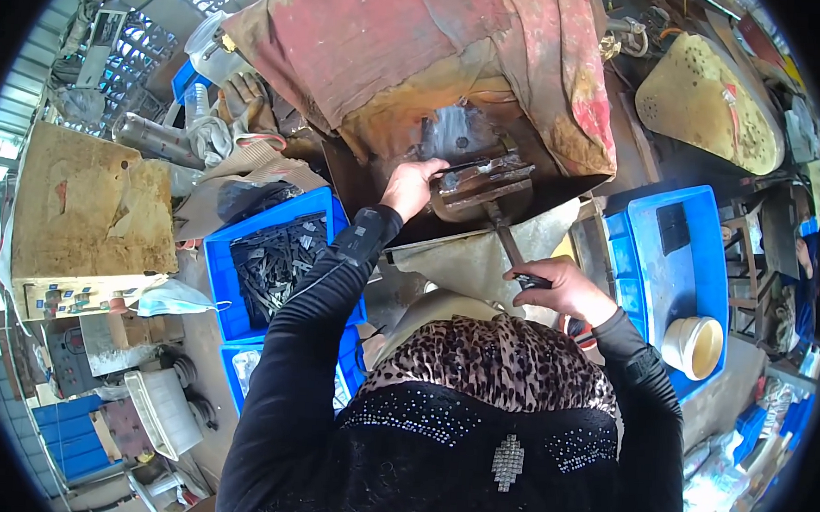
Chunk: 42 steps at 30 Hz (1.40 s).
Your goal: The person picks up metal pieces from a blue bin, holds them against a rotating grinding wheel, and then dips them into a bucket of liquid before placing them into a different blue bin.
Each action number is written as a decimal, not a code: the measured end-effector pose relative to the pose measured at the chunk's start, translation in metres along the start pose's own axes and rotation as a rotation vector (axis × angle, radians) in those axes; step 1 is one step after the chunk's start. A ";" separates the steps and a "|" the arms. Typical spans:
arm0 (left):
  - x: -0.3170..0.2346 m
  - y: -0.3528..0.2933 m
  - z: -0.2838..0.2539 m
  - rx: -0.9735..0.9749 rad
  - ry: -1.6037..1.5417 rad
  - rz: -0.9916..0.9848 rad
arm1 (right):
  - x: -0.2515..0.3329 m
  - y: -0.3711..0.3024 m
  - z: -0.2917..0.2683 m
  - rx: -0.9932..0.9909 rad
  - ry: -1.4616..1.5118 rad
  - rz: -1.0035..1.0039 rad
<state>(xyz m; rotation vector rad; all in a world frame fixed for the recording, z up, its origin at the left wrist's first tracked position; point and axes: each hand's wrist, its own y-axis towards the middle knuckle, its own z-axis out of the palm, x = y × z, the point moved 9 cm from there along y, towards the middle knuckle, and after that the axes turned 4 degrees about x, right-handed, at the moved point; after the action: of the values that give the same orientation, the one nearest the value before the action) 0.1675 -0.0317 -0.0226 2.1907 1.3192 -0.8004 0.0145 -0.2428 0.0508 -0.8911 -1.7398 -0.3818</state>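
In front of me sits a metal clamping fixture point(481, 193) with two parallel jaws, inside a dark open-fronted housing point(363, 181). My left hand point(412, 187) is at the fixture's left end, its fingers closed on a thin dark strip point(470, 165) that lies along the jaws. From the fixture a metal bar handle point(504, 233) slants toward me. My right hand point(564, 290) is wrapped round the near end of this handle, where a dark grip shows between thumb and fingers. A greyish block point(451, 128) stands behind the jaws.
A stained red cloth point(393, 47) drapes over the housing. On the left, a blue bin point(338, 217) holds many dark strips, beside a worn box point(97, 203) and a face mask point(174, 297). At right, another blue bin point(634, 254) contains a white bucket point(693, 348) and a dark square piece.
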 end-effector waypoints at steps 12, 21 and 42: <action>0.005 0.003 0.015 0.117 0.251 -0.018 | 0.005 -0.004 0.001 -0.077 -0.045 -0.036; -0.011 0.004 0.008 0.166 0.304 0.135 | 0.008 -0.003 0.000 -0.070 -0.071 -0.033; -0.058 -0.103 -0.063 -0.406 0.341 -0.054 | 0.104 0.118 -0.109 -0.577 -0.238 -0.224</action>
<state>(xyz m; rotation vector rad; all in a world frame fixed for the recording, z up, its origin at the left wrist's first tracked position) 0.0692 0.0171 0.0544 2.0198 1.5474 -0.1501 0.1610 -0.1955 0.1653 -1.1838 -1.9928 -0.9951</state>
